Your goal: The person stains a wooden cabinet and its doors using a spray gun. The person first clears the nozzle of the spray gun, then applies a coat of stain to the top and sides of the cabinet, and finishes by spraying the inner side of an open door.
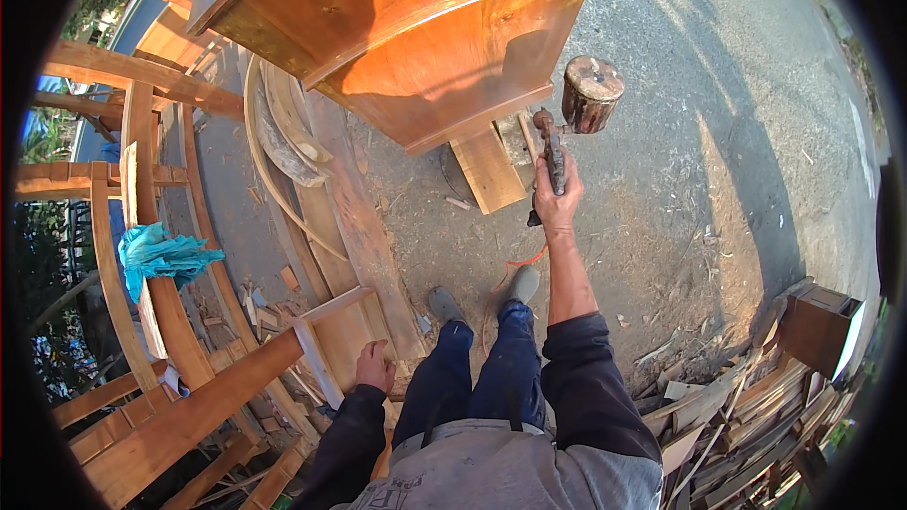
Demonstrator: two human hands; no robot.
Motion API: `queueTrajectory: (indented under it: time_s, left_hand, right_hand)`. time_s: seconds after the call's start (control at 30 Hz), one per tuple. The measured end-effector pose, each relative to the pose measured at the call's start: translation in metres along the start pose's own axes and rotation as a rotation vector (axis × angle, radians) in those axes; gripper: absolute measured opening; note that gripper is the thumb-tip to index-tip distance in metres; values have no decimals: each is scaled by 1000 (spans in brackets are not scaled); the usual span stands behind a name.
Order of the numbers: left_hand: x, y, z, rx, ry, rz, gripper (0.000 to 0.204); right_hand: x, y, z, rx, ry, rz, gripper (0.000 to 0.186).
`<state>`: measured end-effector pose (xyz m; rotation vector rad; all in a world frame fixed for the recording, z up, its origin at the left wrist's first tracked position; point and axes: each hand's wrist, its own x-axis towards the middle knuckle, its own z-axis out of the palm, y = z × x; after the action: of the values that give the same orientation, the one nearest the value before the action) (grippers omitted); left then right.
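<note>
My right hand (557, 196) is wrapped round the grip of a spray gun (551, 146), held out in front of me. The gun's stained paint cup (592, 94) sticks out on its right side. Just beyond and to the left stands a large varnished wooden cabinet piece (444, 47), orange-brown and glossy, with curved moulding. The gun is close to its lower right edge and apart from it. Low at my left side, my left hand (376, 367) is loosely closed, with nothing visible in it. It is beside a small open wooden frame (345, 331).
An orange hose (529, 258) runs by my feet. A plank (488, 170) lies under the cabinet piece. On the left are wooden frames (189, 416) with a turquoise cloth (165, 255) draped over one. Scrap wood (746, 425) and a brown box (818, 329) are at the lower right.
</note>
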<state>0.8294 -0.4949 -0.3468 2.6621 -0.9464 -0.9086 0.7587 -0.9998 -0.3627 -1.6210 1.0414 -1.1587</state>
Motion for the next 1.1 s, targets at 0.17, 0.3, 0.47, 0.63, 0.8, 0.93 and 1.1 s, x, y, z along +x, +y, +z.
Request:
queueTrajectory:
  time_s: [0.17, 0.3, 0.47, 0.63, 0.8, 0.93, 1.1]
  left_hand:
    - [-5, 7, 6, 13, 16, 12, 56]
    - [-5, 11, 7, -14, 15, 20, 57]
    - [-7, 12, 0, -17, 28, 19, 57]
    - [-10, 11, -11, -9, 40, 9, 57]
    - [-16, 5, -15, -6, 73, 8, 56]
    - [-23, 1, -14, -1, 61, -11, 56]
    - [-21, -1, -10, 21, 46, -29, 56]
  right_hand:
    - [23, 4, -25, -62, 174, -28, 29]
    - [23, -7, -31, -127, 233, -109, 30]
    - [1, -23, -13, -10, 182, -99, 30]
    - [-34, -53, 12, 45, -2, -30, 31]
    - [-69, -70, 35, 125, -123, -11, 32]
    - [-92, -88, 42, 176, -295, 19, 32]
    - [-103, -92, 41, 325, -438, 188, 31]
